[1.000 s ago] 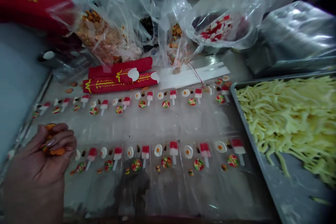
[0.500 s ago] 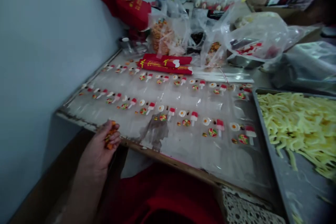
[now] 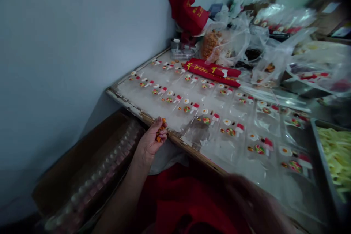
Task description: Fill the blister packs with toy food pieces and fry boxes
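My left hand [image 3: 151, 139] is closed around a cluster of small orange pieces [image 3: 161, 130], at the front edge of the table [image 3: 131, 108]. What the pieces are, I cannot make out. Low at the right, my right hand [image 3: 251, 199] is smeared by motion near the table edge, its fingers unclear. Two rows of clear plastic bags [image 3: 222, 150] lie flat across the table. On them sit miniature pieces: a fried egg [image 3: 226, 121], a red and white popsicle [image 3: 239, 128], a round pizza-like disc [image 3: 230, 132] and a small burger-like piece [image 3: 222, 131].
Red printed packets [image 3: 211, 73] lie at the back, before bags of small pieces [image 3: 212, 45]. A metal tray [image 3: 319, 142] of pale yellow strips [image 3: 336, 153] stands right. A cardboard box [image 3: 90, 153] with bagged items is below the table, beside the wall [image 3: 68, 44].
The view has swung left, so the table sits further right and the box below it shows. My right hand has come into view. My left hand still holds the orange pieces.
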Demonstrator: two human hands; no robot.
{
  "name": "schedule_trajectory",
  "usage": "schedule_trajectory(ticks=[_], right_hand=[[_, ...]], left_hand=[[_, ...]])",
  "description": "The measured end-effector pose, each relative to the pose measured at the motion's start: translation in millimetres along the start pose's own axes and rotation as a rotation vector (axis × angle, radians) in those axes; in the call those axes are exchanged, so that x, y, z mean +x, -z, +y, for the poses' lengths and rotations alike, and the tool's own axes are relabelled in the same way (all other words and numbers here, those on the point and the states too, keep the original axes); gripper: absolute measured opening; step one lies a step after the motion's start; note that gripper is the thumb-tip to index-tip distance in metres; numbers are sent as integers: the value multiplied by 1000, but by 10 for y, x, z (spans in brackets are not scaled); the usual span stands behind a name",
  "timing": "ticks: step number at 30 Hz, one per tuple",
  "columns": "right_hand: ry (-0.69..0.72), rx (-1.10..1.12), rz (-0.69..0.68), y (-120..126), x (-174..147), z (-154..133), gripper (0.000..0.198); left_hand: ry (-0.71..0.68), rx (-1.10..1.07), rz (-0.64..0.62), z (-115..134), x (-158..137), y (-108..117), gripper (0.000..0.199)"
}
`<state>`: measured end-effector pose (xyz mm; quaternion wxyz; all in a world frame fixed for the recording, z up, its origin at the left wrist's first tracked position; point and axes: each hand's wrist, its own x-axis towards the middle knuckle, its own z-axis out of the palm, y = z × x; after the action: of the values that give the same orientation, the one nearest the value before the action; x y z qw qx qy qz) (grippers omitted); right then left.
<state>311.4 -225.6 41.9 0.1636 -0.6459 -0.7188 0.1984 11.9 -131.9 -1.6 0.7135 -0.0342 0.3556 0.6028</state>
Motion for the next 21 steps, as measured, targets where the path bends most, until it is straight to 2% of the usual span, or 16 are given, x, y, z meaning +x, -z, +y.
schedule_trajectory(ticks=[2, 4, 6, 8, 11, 13, 15, 19, 21], right_hand=[[169, 147, 6, -353, 496, -316, 27], [455, 419, 61, -692, 988, -660, 30], [718, 544, 74, -931, 1392, -935, 29], [883, 542, 52, -1028, 1679, -1093, 24], [1022, 391, -52, -962, 1960, -1172, 19], [1043, 353, -130, -871, 2117, -1202, 18], [989, 412, -171, -808, 2275, -1251, 18], [808, 545, -195, -821, 2582, -1373, 16], [655, 611, -221, -888, 2751, -1423, 9]], left_hand=[[-2, 1, -15, 44, 26, 64, 20], [-5, 28, -14, 74, 73, 116, 24], [3, 50, 5, 93, 132, 147, 27], [20, 46, 29, 118, 188, 149, 29], [-11, 103, 54, 201, 252, 83, 32], [-58, 192, 46, 291, 294, 2, 35], [-98, 268, 26, 390, 349, -86, 36], [-175, 411, 1, 553, 508, -197, 37], [-178, 435, 9, 638, 591, -205, 42]])
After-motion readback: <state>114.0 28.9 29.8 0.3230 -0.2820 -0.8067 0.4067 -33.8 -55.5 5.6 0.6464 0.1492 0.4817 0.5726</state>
